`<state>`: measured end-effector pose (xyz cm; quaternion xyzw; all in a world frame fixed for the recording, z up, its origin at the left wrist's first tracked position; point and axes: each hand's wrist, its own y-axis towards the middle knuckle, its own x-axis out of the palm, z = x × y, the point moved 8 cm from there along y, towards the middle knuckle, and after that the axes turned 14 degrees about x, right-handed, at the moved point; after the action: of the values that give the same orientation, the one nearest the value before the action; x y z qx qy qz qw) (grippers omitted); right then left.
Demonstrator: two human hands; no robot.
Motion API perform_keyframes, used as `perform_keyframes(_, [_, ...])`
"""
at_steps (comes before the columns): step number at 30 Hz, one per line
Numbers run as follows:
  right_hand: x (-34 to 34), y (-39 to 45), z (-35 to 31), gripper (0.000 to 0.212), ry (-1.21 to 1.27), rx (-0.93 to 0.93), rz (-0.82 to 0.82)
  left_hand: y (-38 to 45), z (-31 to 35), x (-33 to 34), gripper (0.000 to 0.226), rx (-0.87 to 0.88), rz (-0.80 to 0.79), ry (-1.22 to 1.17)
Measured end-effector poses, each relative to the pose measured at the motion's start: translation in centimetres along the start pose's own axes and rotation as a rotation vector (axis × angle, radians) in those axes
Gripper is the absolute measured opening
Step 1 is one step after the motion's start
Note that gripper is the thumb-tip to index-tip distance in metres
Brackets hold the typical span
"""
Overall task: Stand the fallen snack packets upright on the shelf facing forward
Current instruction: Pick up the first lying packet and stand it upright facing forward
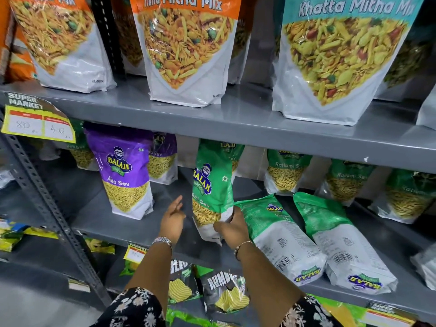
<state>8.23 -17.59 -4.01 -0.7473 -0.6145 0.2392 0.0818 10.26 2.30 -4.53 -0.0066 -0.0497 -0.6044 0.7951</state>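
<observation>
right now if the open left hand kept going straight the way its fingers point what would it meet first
Likely the bare grey metal shelf floor, in the gap between the purple Aloo Sev packet and the green packet; the left hand points there. Depth unclear.

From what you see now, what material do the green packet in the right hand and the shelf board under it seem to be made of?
The green packet looks like thin glossy plastic film: it creases and reflects light where the right hand grips its base. The shelf board seems to be grey painted metal, smooth with a dull sheen; the perforated upright beside it suggests steel, though I cannot confirm this.
</observation>
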Motion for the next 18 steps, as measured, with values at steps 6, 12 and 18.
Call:
perform_keyframes(6, [0.4,0.5,-0.4,0.043,-0.087,0.027,-0.135,-1.1,2.4,1.9,0.067,0.023,-0.074,-0.035])
perform_keyframes(12, [0.8,2.5,-0.4,0.046,-0.139,0.007,-0.114,-1.0,1.3,0.4,0.064,0.015,-0.055,0.017])
perform_keyframes(18, [0.4,5.3,1.2,0.034,-0.03,0.071,-0.036,-1.1,1.8,-1.1,0.045,0.063,0.018,0.069])
